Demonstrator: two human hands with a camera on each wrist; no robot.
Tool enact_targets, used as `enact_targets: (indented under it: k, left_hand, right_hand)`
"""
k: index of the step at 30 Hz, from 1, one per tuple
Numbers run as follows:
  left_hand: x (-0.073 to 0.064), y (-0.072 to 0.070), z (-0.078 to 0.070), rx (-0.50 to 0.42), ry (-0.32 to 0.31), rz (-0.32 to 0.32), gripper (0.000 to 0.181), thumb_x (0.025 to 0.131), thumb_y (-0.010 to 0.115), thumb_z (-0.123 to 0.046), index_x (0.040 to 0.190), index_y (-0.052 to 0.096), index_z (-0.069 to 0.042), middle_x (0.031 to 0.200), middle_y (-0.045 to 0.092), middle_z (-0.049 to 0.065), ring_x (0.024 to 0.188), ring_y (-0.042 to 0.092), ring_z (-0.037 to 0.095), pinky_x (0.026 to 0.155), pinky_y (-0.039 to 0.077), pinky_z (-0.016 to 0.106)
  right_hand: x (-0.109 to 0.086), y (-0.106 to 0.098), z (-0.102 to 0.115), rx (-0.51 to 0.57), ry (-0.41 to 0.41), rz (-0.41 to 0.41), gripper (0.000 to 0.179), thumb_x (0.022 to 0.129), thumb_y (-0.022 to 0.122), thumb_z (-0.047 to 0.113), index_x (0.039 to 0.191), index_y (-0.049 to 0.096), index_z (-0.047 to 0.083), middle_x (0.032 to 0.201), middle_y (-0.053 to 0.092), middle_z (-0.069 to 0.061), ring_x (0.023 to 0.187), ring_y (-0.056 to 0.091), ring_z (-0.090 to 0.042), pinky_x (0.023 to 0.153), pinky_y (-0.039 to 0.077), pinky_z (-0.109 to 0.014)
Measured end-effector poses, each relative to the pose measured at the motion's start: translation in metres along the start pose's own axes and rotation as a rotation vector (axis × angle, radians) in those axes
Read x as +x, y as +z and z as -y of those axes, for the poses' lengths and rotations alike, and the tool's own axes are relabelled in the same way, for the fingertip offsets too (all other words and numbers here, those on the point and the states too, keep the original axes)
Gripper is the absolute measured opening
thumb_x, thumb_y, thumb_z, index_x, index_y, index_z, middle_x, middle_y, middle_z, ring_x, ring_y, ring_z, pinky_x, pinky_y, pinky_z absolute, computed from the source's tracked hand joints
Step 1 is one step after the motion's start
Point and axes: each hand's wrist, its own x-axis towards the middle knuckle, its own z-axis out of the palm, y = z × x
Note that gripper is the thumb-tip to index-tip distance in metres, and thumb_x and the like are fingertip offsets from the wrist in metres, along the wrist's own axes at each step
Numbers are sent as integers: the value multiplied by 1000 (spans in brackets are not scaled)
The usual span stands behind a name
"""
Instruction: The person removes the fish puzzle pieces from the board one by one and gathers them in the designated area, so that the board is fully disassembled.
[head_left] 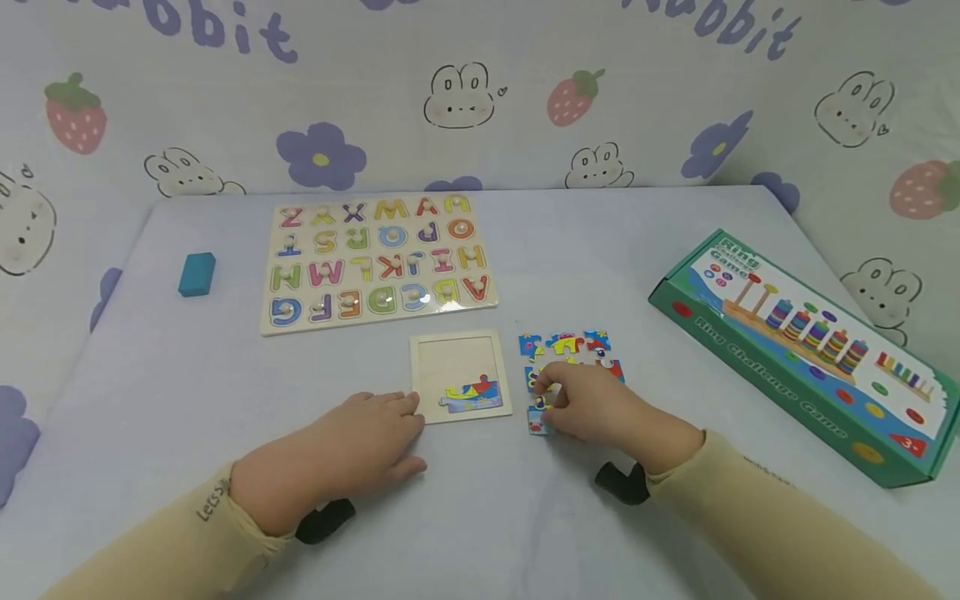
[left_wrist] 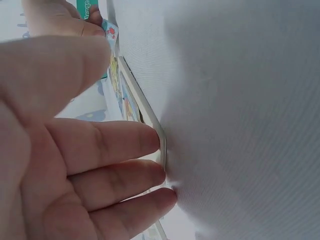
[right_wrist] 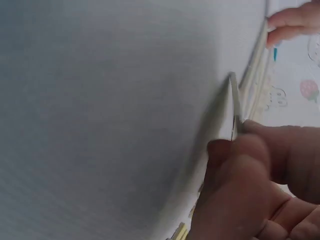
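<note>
Straight fingers of my left hand (head_left: 352, 446) touch the lower left corner of a small square wooden puzzle tray (head_left: 505, 379). Several joined jigsaw pieces (head_left: 474, 400) fill the tray's lower right; bare wood shows elsewhere inside it. To the right of the tray my right hand (head_left: 592, 408) pinches a jigsaw piece (right_wrist: 236, 102) between thumb and fingers. A small red crab is printed on that piece (left_wrist: 111, 33), visible in the left wrist view. Other loose jigsaw pieces (head_left: 566, 343) lie in rough rows beyond the right hand, which partly hides them.
Behind the tray lies a wooden alphabet board (head_left: 375, 275) with knobbed letters. A blue-green block (head_left: 197, 275) sits at the far left. On the right, a green Ring Challenge Game box (head_left: 810, 367) lies at an angle. A patterned cloth (head_left: 525, 100) hangs behind the table.
</note>
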Motion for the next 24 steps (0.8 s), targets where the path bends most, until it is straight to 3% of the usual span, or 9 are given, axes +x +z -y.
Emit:
enact_targets:
  k: [7,16,24]
  left_hand:
    - [0,2,0,0,0,-18,57,92,61,-45,129,59,-1,144,50,15,137,44,29,110,36,50]
    - [0,3,-1,-6,12,-37,55,92,62,-43,128,59,-1,143,51,15,136,45,29,109,38,49]
    - [0,3,-2,5,3,-37,55,92,62,-44,126,60,-1,143,51,16,135,46,29,108,39,49]
  right_hand:
    - [-2,3,3,-142,-33,-53,23,85,72,16,108,68,17,75,62,0,68,54,-15,59,46,-25]
    - [-5,3,7,-211,-89,-80,26,86,70,14,112,69,14,74,63,3,66,53,-13,58,44,-24]
    - [8,10,46,-213,-175,-47,30,86,71,18,115,70,14,75,62,3,68,54,-14,61,47,-25]
